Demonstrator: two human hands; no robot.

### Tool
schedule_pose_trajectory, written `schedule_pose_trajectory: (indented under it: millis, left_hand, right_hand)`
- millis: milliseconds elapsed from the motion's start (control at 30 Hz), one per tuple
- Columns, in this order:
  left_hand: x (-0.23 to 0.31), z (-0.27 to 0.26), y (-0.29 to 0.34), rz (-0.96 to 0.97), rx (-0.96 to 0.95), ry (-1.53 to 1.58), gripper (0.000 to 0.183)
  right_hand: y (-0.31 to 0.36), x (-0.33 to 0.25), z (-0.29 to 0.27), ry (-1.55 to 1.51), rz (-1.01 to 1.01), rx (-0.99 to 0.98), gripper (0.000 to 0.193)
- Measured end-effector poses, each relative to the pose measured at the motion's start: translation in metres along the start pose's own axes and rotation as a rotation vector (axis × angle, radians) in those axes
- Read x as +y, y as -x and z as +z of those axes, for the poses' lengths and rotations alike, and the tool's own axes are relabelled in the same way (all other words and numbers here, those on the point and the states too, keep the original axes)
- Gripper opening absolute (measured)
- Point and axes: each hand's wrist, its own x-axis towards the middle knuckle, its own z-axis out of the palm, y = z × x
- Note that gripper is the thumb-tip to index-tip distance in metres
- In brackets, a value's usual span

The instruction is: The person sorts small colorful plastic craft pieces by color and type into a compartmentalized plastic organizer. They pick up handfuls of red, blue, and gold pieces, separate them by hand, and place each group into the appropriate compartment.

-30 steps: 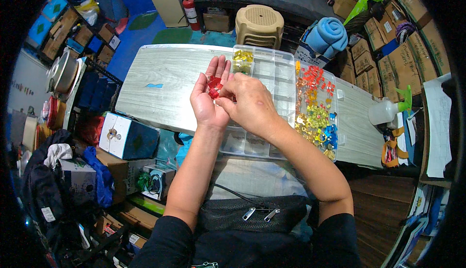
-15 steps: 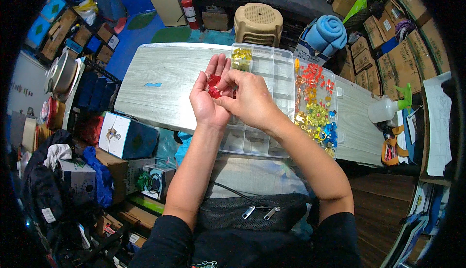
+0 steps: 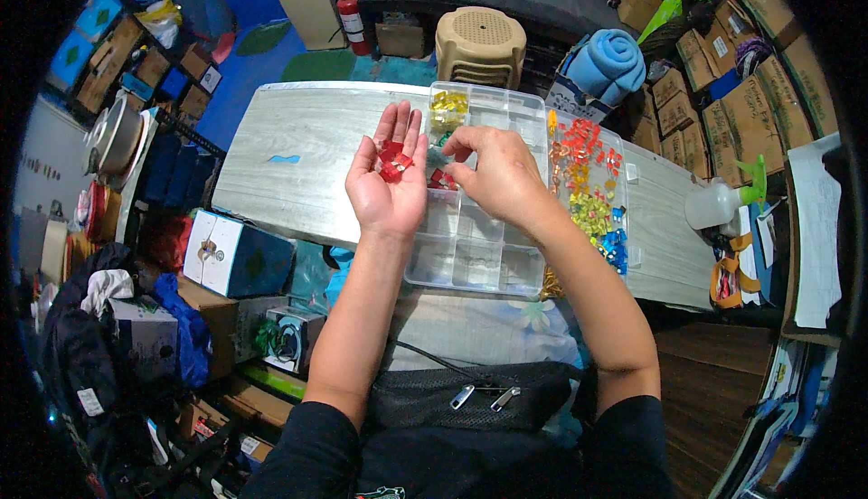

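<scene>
My left hand (image 3: pixel 388 193) is palm up with fingers extended, cradling a small pile of shiny translucent red pieces (image 3: pixel 394 163). Just to its right, my right hand (image 3: pixel 498 170) hangs over the clear divided organizer box (image 3: pixel 478 257), thumb and fingertips apart with nothing visible between them. Beneath those fingertips, more red pieces (image 3: pixel 440 179) lie in a compartment. Green pieces (image 3: pixel 444 138) show in the compartment above, partly covered by my fingers. Yellow pieces (image 3: pixel 449 106) fill the far left compartment.
A clear lid or tray (image 3: pixel 627 183) on the right holds mixed red, amber, yellow-green and blue small pieces (image 3: pixel 590 201). All this rests on a pale wood-grain table (image 3: pixel 298 128). A spray bottle (image 3: pixel 710 205) stands at its right end; stacked stools (image 3: pixel 481 38) stand behind it.
My right hand has moved from my left palm rightward to above the organizer box, and its fingers have parted. My left hand has shifted slightly left, uncovering its red pieces.
</scene>
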Motion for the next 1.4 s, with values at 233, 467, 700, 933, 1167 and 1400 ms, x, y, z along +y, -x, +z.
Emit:
schedule_pose_trajectory:
  millis: [233,467,700,933,1167,1400]
  left_hand:
    - [-0.003,-0.004,0.001,-0.114,-0.138,0.027,0.052]
    - [-0.002,-0.01,0.001,-0.194,-0.231,0.108,0.054]
    - [0.001,-0.008,-0.001,-0.081,-0.107,0.11,0.052]
    - [0.002,-0.004,0.0,-0.059,-0.104,0.064,0.05]
    - [-0.003,-0.008,0.001,-0.1,-0.2,0.059,0.05]
    - [-0.002,-0.006,0.0,-0.069,-0.14,0.052,0.048]
  right_hand:
    - [0.0,-0.015,0.019,-0.069,-0.358,0.048,0.021]
    - [-0.001,-0.017,0.022,0.001,-0.418,0.05,0.023]
    - [-0.007,-0.004,0.01,-0.216,-0.275,0.068,0.025]
    - [0.0,-0.004,0.01,-0.076,-0.165,0.058,0.021]
    - [0.004,-0.018,0.027,0.045,-0.169,0.182,0.019]
    - [0.0,-0.005,0.014,-0.219,-0.03,0.146,0.014]
